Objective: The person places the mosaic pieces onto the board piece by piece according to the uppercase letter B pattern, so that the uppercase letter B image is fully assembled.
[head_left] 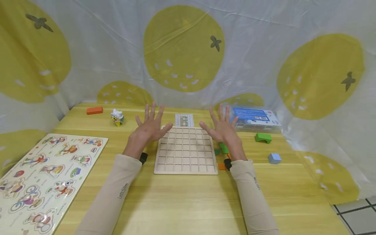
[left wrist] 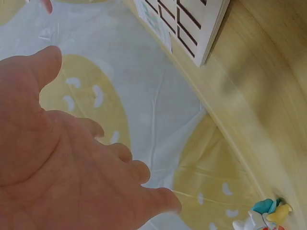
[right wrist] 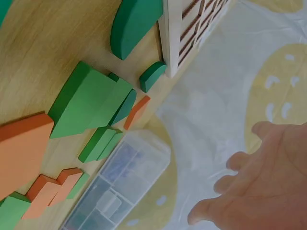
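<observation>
Printed cloth (head_left: 249,52) hangs behind the tabletop (head_left: 182,202), where a gridded wooden board (head_left: 186,150) lies flat, left hand (head_left: 149,126) and right hand (head_left: 222,129) spread empty near its far corners, looking light and stiff to me, best lifted by its side edges (head_left: 157,163).

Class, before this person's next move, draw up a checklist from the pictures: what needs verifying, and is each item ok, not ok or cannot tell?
1. Left grip free: ok, fingers spread, holding nothing.
2. Right grip free: ok, likewise.
3. Board ready: ok, flat on the table, no blocks in its squares.
4. Picture card uncovered: ok, just beyond the board.
5. Blocks right of the board fully visible from the head camera: not ok, the right arm partly covers them.
6. Plastic box latched: cannot tell.
</observation>
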A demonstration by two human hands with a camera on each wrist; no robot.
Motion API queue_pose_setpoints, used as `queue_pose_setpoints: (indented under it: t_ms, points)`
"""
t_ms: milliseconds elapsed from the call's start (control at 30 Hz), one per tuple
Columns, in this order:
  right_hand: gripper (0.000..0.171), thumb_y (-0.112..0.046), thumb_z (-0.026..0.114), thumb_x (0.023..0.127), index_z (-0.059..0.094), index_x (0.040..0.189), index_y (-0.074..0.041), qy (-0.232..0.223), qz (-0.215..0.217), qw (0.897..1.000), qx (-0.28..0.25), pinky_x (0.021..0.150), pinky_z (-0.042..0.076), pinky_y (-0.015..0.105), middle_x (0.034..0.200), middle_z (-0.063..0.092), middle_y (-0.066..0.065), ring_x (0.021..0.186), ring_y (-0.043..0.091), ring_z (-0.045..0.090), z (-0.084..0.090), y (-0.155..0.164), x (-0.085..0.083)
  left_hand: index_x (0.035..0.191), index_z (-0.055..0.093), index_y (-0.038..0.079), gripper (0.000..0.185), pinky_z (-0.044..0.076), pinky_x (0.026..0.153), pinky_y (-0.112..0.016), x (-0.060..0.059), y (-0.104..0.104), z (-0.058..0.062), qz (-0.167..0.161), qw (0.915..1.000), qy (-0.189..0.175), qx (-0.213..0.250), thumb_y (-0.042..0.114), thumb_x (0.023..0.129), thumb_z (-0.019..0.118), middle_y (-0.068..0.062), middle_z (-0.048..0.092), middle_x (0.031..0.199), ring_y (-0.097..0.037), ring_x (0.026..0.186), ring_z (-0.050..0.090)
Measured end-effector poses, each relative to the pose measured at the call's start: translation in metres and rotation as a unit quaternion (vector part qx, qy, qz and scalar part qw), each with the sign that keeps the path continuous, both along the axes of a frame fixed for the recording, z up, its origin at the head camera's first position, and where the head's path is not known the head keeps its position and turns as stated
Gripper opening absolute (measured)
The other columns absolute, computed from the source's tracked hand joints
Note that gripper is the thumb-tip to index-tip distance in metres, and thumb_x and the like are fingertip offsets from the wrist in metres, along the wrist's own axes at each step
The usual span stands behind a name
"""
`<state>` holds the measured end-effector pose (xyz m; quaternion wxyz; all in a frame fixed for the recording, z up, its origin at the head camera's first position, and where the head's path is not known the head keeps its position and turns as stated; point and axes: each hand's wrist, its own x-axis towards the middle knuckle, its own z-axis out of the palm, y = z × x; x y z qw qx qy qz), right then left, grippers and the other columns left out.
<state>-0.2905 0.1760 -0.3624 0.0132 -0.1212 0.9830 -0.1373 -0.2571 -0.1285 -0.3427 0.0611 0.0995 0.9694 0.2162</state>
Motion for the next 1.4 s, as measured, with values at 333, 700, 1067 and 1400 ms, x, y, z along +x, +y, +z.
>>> queue_pose_setpoints:
  t_ms: [333,700,1067,1400]
  points:
    - [0.092,-0.081,0.025,0.104,-0.008,0.174,-0.029,-0.006,0.003,1.0,-0.005,0.118,-0.014,0.084,0.176,-0.028,0.014,0.158,0.042,-0.034,0.006,0.003,0.003,0.166,-0.022,-0.001,0.121,-0.003,0.128,-0.071,0.022,-0.029,-0.011,-0.12,0.981,-0.132,0.076,0.048,0.105,0.07,-0.024,-0.027,0.175,-0.041,0.163,-0.023]
    - [0.092,-0.081,0.026,0.104,-0.006,0.174,-0.03,-0.011,0.007,1.0,-0.02,0.116,-0.02,0.082,0.175,-0.029,0.012,0.156,0.038,-0.037,0.005,0.003,0.002,0.169,-0.013,-0.002,0.14,0.003,0.131,-0.067,0.039,-0.035,-0.03,-0.15,0.9686,-0.193,0.047,0.045,0.088,0.091,-0.025,-0.02,0.177,-0.044,0.164,-0.014]
    - [0.091,-0.072,0.038,0.108,0.003,0.175,-0.022,-0.019,0.03,0.998,-0.043,0.125,0.0,0.079,0.178,-0.02,0.015,0.162,0.043,-0.022,0.004,0.013,-0.004,0.17,-0.002,-0.004,0.134,0.003,0.131,-0.068,0.037,-0.028,-0.037,-0.148,0.969,-0.197,0.005,0.045,0.087,0.091,-0.022,-0.017,0.178,-0.048,0.164,-0.009]
    - [0.038,-0.015,0.079,0.101,0.073,0.133,0.004,-0.014,0.124,0.968,-0.217,0.095,0.06,0.052,0.123,0.076,0.022,0.108,0.035,0.071,-0.002,0.053,-0.02,0.169,-0.002,-0.007,0.135,0.002,0.13,-0.069,0.038,-0.029,-0.037,-0.157,0.9681,-0.195,0.013,0.044,0.086,0.092,-0.026,-0.015,0.177,-0.047,0.164,-0.009]
